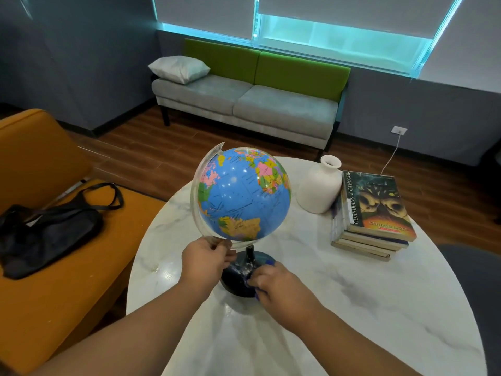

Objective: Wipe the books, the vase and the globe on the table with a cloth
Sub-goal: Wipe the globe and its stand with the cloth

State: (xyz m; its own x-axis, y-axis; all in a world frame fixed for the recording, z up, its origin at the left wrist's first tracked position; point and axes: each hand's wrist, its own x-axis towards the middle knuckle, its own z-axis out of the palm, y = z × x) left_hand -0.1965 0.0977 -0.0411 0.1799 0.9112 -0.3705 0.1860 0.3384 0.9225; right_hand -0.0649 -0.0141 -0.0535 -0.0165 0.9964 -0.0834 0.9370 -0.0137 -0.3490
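Observation:
A blue globe (244,194) on a black stand stands near the left middle of the round white marble table (366,294). My left hand (206,260) grips the bottom of its clear plastic arc. My right hand (273,283) holds a blue cloth (267,264), mostly hidden under the fingers, against the black base (238,278). To the right of the globe stands a white vase (320,185). A stack of several books (371,215) lies beside the vase at the table's right side.
An orange seat (54,280) with a black bag (46,226) on it is left of the table. A grey and green sofa (249,99) with a white pillow stands at the far wall. A white cable runs to a wall socket (399,130).

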